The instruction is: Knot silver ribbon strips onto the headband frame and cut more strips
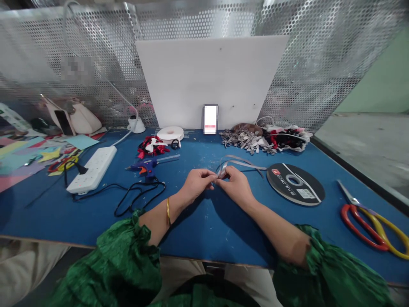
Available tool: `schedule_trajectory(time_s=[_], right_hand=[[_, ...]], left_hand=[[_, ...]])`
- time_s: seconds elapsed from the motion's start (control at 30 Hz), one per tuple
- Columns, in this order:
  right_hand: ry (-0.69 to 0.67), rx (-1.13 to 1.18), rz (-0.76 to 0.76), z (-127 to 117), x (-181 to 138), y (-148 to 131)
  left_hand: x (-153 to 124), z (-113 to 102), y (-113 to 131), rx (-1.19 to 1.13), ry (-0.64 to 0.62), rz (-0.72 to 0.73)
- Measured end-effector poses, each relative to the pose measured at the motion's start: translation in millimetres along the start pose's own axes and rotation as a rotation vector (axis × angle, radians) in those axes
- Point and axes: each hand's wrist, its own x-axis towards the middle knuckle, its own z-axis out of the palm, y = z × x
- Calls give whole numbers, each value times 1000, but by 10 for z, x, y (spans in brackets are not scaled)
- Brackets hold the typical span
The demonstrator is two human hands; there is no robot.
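Note:
Over the middle of the blue table (204,230), my left hand (195,183) and my right hand (234,185) meet, fingers pinched together on a silver-grey ribbon (223,169). The ribbon forms small loops between my fingertips, and its loose tails trail to the right toward a flat black spool (295,184). Green sleeves cover both forearms, and a gold bangle sits on my left wrist.
A blue glue gun (147,167) with black cable and a white power strip (92,168) lie left. Behind are a white tape roll (170,134), red-black bows (150,147), a pile of grey bows (247,140). Red and yellow scissors (370,224) lie right. A white board stands against mesh.

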Motion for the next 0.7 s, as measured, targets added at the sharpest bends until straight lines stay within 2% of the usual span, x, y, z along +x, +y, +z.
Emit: schedule_trajectory(time_s=[0.3,0.37,0.5,0.53,0.6,0.7], right_hand=[[5,-93,1,-23,-47,-79],[85,-130,-48,-60,-69,-121],[301,-199,-272,-175,-39,-138],[293,-234,-321,-202,-13,-120],[196,-290,-387,-244,48,-67],[53,-280,-403,-277,126,12]], left_hand=[[26,-22,11,-28,82,46],[27,-29,23,-44,81,41],[13,-35,59,-32,17,44],[7,-35,72,-23,7,49],[-3,-37,97,-12,-5,62],[-5,-50,121,-7,2,82]])
